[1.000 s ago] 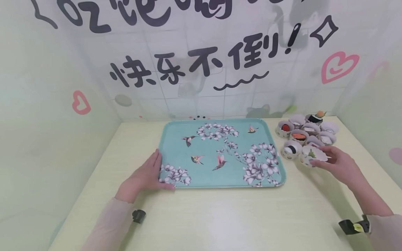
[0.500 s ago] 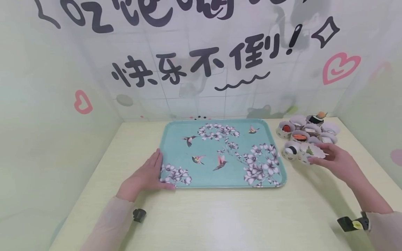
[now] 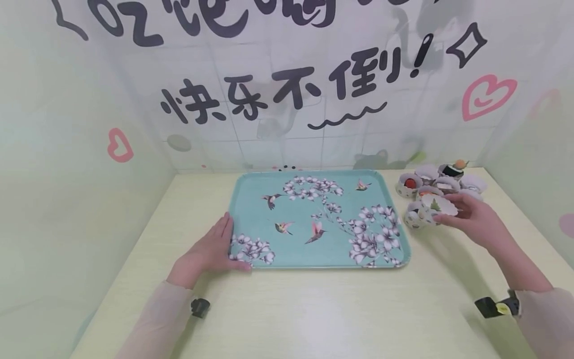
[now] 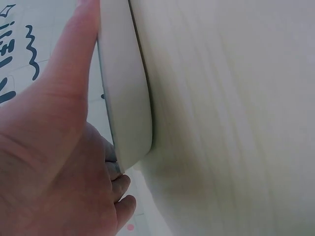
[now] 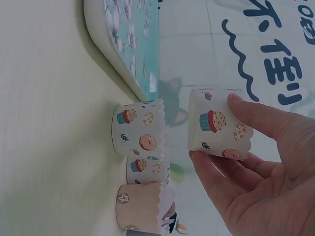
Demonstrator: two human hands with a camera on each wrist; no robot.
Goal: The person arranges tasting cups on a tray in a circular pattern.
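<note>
Along the left rim of a turquoise tray (image 3: 251, 199) printed with flowers and birds rests my left hand (image 3: 206, 252). Its fingers lie along the side and the thumb lies at the front corner; the left wrist view shows the hand (image 4: 59, 142) against the tray's pale outer wall (image 4: 125, 93). My right hand (image 3: 477, 219) pinches a scalloped paper baking cup (image 5: 214, 123) between thumb and fingers, above the table. Something green and leaf-shaped (image 3: 434, 204) shows inside it. Right beside it, another paper cup (image 3: 413, 222) stands on the table, partly covered.
Several more paper cups stand in a cluster at the back right, one with a red piece (image 3: 410, 183), another with a dark sushi piece (image 3: 451, 171). Lettered walls (image 3: 278, 149) enclose the pale table (image 3: 314, 314) at the back and sides.
My right hand has raised the paper cup off the table and carried it slightly left and back, over the neighbouring cups. The left hand stays at the tray's edge.
</note>
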